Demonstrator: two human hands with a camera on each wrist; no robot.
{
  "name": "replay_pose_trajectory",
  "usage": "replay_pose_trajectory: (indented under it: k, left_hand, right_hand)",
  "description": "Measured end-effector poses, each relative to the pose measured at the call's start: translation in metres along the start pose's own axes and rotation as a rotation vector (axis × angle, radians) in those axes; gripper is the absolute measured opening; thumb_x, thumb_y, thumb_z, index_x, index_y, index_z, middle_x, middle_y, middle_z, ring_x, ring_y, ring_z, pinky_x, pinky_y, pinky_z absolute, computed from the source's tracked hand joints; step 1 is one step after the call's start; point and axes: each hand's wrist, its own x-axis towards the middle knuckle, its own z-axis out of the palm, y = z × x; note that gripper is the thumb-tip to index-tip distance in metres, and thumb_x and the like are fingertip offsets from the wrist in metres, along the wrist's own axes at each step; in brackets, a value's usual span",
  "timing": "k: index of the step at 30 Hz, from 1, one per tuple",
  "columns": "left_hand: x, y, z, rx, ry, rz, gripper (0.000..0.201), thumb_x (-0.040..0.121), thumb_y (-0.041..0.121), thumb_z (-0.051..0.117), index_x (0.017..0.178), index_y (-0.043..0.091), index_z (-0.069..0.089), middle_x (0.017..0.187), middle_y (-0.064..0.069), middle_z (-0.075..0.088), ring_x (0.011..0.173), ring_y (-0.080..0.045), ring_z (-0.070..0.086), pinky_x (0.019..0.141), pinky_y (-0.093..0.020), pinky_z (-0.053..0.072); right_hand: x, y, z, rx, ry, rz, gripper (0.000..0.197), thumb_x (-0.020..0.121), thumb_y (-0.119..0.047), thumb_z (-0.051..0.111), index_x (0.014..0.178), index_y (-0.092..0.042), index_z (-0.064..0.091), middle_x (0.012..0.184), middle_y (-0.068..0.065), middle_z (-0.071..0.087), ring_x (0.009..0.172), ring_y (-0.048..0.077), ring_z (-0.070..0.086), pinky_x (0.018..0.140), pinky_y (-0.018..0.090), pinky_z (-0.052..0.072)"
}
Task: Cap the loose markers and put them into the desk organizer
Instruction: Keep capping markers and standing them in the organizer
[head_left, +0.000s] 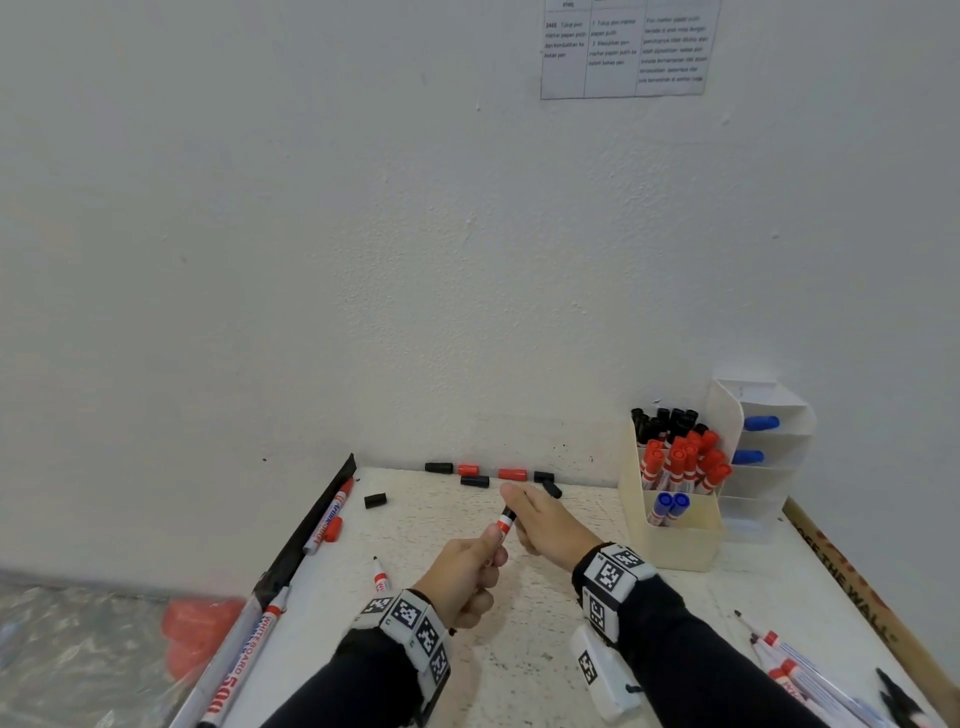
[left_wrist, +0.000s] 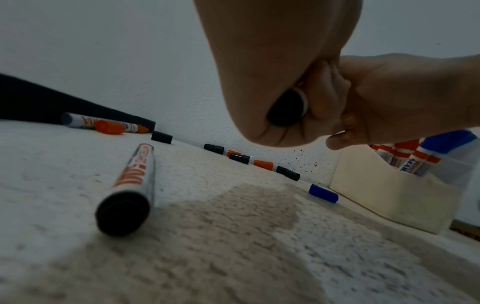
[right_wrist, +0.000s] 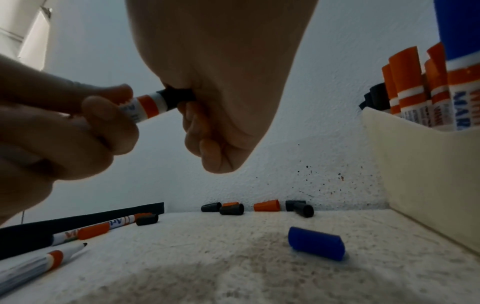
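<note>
Head view: left hand (head_left: 470, 574) grips marker (head_left: 505, 524), right hand (head_left: 545, 525) pinches black cap (right_wrist: 179, 98). Light, stiff, prob slick plastic; hold mid-barrel.

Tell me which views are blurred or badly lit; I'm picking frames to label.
Head view: evenly lit, wide-angle bend, printed sheet unreadable. Left wrist: near marker soft, left hand backlit. Right wrist: both hands dark against the wall, blue cap fairly sharp.

I see a white marker (right_wrist: 145, 107) with an orange band and black cap (right_wrist: 179, 98) between my hands; blue cap (right_wrist: 315, 242) below my right hand on the speckled white bench (right_wrist: 207, 267); cream organizer (head_left: 675, 540).
</note>
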Motion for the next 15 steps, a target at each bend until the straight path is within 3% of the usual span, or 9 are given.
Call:
replay_pose_trajectory:
  k: [3, 5, 7, 9, 12, 15]
  left_hand:
    - [0.002, 0.000, 0.001, -0.003, 0.024, 0.045, 0.039, 0.095, 0.046, 0.040, 0.074, 0.015, 0.049, 0.044, 0.009, 0.032, 0.031, -0.005, 0.023, 0.036, -0.010, 0.017]
    - [0.004, 0.001, 0.000, 0.069, 0.062, 0.101, 0.040, 0.094, 0.045, 0.042, 0.079, 0.012, 0.059, 0.047, 0.008, 0.042, 0.037, -0.007, 0.035, 0.039, -0.016, 0.028]
    - [0.006, 0.005, -0.004, 0.207, 0.160, 0.152, 0.047, 0.096, 0.047, 0.034, 0.086, 0.014, 0.067, 0.064, 0.005, 0.059, 0.056, -0.010, 0.050, 0.056, -0.022, 0.041]
    - [0.011, 0.006, -0.014, 0.333, 0.371, 0.177, 0.046, 0.099, 0.040, 0.031, 0.101, 0.013, 0.067, 0.093, -0.003, 0.066, 0.079, -0.013, 0.056, 0.076, -0.026, 0.043]
    - [0.018, 0.000, -0.045, 0.632, 0.654, -0.009, 0.031, 0.095, 0.025, 0.044, 0.119, 0.009, 0.056, 0.119, -0.009, 0.060, 0.102, -0.020, 0.056, 0.091, -0.030, 0.044]
    - [0.019, -0.014, -0.065, 0.805, 0.667, -0.307, 0.052, 0.093, 0.028, 0.048, 0.136, 0.003, 0.034, 0.139, -0.015, 0.043, 0.125, -0.030, 0.045, 0.106, -0.037, 0.038]
  right_hand:
    - [-0.001, -0.006, -0.005, -0.100, -0.031, -0.035, 0.032, 0.099, -0.039, 0.028, 0.076, -0.022, 0.041, 0.061, -0.010, 0.035, 0.049, 0.000, 0.032, 0.050, 0.014, 0.027]
    - [-0.001, -0.009, -0.010, -0.176, -0.041, -0.053, 0.031, 0.099, -0.039, 0.028, 0.079, -0.024, 0.045, 0.067, -0.011, 0.038, 0.057, 0.001, 0.035, 0.057, 0.016, 0.028]
    - [0.000, -0.011, -0.016, -0.231, -0.025, -0.071, 0.035, 0.099, -0.040, 0.030, 0.092, -0.015, 0.053, 0.069, -0.008, 0.040, 0.059, 0.006, 0.037, 0.059, 0.020, 0.031]
    - [0.000, -0.012, -0.022, -0.248, 0.034, -0.081, 0.032, 0.099, -0.039, 0.032, 0.094, -0.016, 0.054, 0.068, -0.006, 0.041, 0.058, 0.008, 0.037, 0.055, 0.021, 0.030]
    - [0.002, -0.014, -0.037, -0.256, 0.158, -0.105, 0.027, 0.098, -0.036, 0.035, 0.081, -0.019, 0.046, 0.066, -0.005, 0.043, 0.056, 0.009, 0.037, 0.052, 0.020, 0.030]
    - [0.003, -0.019, -0.055, -0.207, 0.277, -0.128, 0.022, 0.098, -0.031, 0.039, 0.088, -0.014, 0.048, 0.071, -0.004, 0.052, 0.057, 0.009, 0.043, 0.055, 0.021, 0.037]
